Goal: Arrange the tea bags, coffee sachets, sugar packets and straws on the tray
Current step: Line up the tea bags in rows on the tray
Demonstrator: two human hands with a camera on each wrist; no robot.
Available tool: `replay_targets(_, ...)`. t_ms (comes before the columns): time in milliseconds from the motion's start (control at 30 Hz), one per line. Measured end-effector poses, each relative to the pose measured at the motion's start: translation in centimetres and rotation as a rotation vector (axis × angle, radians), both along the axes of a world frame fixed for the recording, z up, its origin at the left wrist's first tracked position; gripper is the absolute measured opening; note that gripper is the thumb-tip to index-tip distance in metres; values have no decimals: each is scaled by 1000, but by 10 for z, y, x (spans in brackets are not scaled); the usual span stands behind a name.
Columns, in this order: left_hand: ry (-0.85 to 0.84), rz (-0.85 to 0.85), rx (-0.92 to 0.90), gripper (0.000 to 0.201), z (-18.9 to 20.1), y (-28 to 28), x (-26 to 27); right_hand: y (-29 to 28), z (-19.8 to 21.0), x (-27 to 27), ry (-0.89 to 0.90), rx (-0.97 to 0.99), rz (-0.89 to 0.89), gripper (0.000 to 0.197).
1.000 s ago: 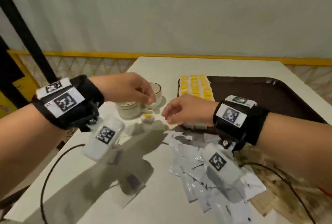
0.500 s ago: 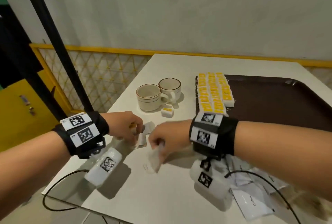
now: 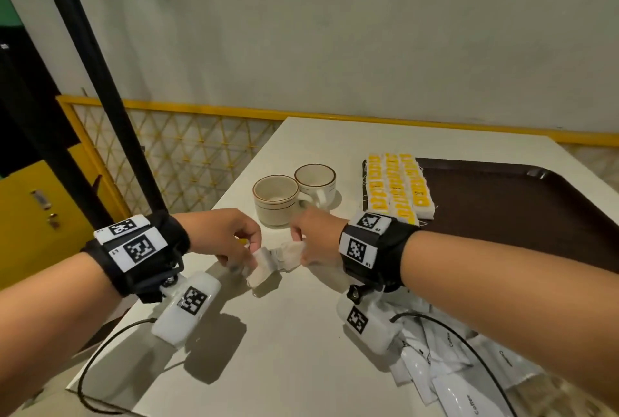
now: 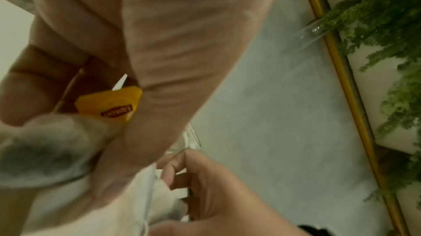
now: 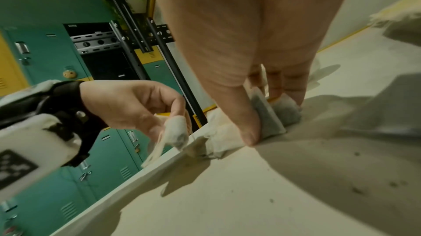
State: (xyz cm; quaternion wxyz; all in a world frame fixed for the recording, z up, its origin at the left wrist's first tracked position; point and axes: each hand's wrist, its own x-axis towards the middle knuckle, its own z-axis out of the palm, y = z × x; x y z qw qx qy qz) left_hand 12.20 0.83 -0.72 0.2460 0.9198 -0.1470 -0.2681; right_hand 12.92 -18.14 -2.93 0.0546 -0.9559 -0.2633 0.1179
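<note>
While both grips stay pinched, left hand [image 3: 231,235] on one tea bag [image 3: 259,267] and right hand [image 3: 315,235] on others [image 5: 271,115], square them before tray [image 3: 522,215] placement.

"Lipton" shows on the yellow tea-bag tag [image 4: 109,104].

Loose white tea bags [image 3: 268,264] bunch at the table's [image 3: 301,333] left edge. Yellow-tagged tea bags [image 3: 397,189] lie in rows on the brown tray [image 3: 502,215]; white coffee sachets [image 3: 449,379] heap nearby.
</note>
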Motion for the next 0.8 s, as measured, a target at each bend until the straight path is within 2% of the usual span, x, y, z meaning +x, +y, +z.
replay_targets(167,23,27,-185,15,8,-4,2,-7,1,-1,134,42,-31,52)
replay_targets(200,27,26,-225,16,9,-5,2,-11,3,-1,180,49,-41,51)
replay_targets(267,54,33,-352,16,16,-6,0,-24,9,3,317,168,-100,37)
replay_targets(300,77,38,-439,17,19,-6,-1,-33,10,3,420,315,-154,27)
replay_targets(367,121,49,-606,26,26,-9,-3,-50,13,0,739,770,-274,15)
replay_targets(433,150,47,-745,28,31,-20,-5,-66,13,-5,1077,1283,-420,22)
replay_targets(467,151,41,-795,23,34,-30,-7,-74,13,-8,1144,1451,-480,21)
replay_targets(500,153,34,-842,16,36,-41,-10,-81,12,-13,1153,1561,-543,21)
replay_targets(567,155,37,-941,20,41,-71,-15,-94,9,-25,1167,1717,-614,27)
replay_targets(667,191,54,-1069,10,41,-120,-21,-108,7,-43,1128,1856,-651,35)
replay_targets(733,214,93,-1118,10,34,-148,-21,-117,9,-53,1070,1956,-646,43)
replay_targets(800,243,172,-1170,12,25,-169,-20,-128,10,-60,1042,2020,-642,41)
